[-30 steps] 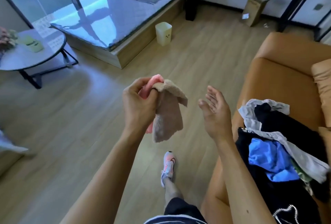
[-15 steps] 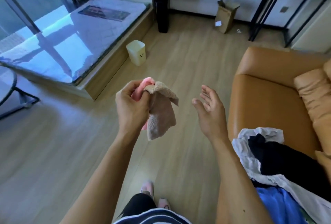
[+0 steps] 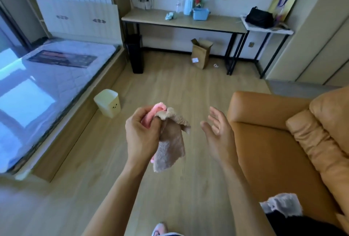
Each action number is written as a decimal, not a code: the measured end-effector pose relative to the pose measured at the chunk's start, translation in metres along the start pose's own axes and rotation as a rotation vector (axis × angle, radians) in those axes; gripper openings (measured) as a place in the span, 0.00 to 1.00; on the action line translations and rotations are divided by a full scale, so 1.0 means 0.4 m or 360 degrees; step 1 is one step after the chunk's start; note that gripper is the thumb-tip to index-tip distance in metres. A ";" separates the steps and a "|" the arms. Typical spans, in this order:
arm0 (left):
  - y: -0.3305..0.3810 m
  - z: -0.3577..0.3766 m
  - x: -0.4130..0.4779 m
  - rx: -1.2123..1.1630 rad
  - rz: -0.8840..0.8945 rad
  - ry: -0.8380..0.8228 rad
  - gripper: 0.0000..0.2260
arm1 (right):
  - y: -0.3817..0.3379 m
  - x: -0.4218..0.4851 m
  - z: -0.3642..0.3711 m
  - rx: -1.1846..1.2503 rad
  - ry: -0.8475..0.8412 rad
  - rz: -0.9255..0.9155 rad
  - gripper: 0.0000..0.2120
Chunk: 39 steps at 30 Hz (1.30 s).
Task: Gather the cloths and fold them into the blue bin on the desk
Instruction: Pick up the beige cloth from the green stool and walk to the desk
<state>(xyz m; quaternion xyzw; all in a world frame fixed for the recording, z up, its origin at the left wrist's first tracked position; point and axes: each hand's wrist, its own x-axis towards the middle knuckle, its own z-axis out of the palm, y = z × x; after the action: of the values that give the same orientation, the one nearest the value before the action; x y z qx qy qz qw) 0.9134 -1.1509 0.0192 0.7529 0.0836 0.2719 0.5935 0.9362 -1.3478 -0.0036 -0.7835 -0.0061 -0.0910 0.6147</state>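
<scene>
The left hand is clenched round two small towels at their top edges: a pink cloth bunched against the fingers and a beige cloth that hangs straight down from the grip, long axis vertical. The right hand is beside it and apart, fingers relaxed and spread, holding nothing. The blue bin stands on the table at the far wall, well apart from both hands across the bare floor, ahead and a little to the right of the held cloths, roughly on the line between the two hands. A pale-blue bundle lies on the table left of the bin — possibly another cloth. The carry ahead looks straight, with the sofa close on the right.
</scene>
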 end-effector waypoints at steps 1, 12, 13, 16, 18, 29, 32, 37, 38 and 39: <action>-0.005 0.028 0.057 0.0000 0.0003 -0.0008 0.04 | -0.006 0.053 0.006 -0.0003 0.0002 -0.0004 0.24; -0.147 0.409 0.615 -0.0015 0.0038 -0.0102 0.04 | 0.095 0.713 0.089 0.0088 0.0088 0.0009 0.23; -0.159 0.446 0.665 -0.0004 0.0028 -0.0107 0.04 | 0.111 0.778 0.097 0.0102 0.0086 0.0009 0.24; -0.188 0.550 0.820 0.0061 0.0008 -0.0108 0.05 | 0.148 0.977 0.109 0.0100 0.0037 0.0012 0.24; -0.201 0.612 0.922 0.0104 0.0038 -0.0097 0.06 | 0.158 1.110 0.115 0.0112 0.0018 0.0009 0.23; -0.330 0.971 1.494 0.0065 -0.0037 -0.0002 0.07 | 0.211 1.805 0.175 0.0029 -0.0064 -0.0066 0.22; -0.392 1.073 1.666 0.0009 -0.0054 -0.0006 0.06 | 0.247 2.000 0.214 0.0015 -0.0049 -0.0055 0.23; -0.489 1.232 1.978 -0.0083 -0.0105 -0.0085 0.03 | 0.292 2.341 0.305 -0.0004 -0.0051 -0.0023 0.23; -0.500 1.261 2.039 -0.0099 -0.0117 -0.0112 0.02 | 0.293 2.407 0.319 -0.0002 -0.0041 -0.0018 0.23; -0.509 1.292 2.103 -0.0110 -0.0128 -0.0134 0.01 | 0.294 2.474 0.329 -0.0001 -0.0019 -0.0011 0.23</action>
<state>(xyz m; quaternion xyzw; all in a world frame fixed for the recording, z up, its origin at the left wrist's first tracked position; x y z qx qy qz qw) 1.9214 -1.1546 0.0125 0.7388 0.0791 0.2186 0.6326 1.9416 -1.3508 0.0017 -0.7842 -0.0124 -0.0884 0.6141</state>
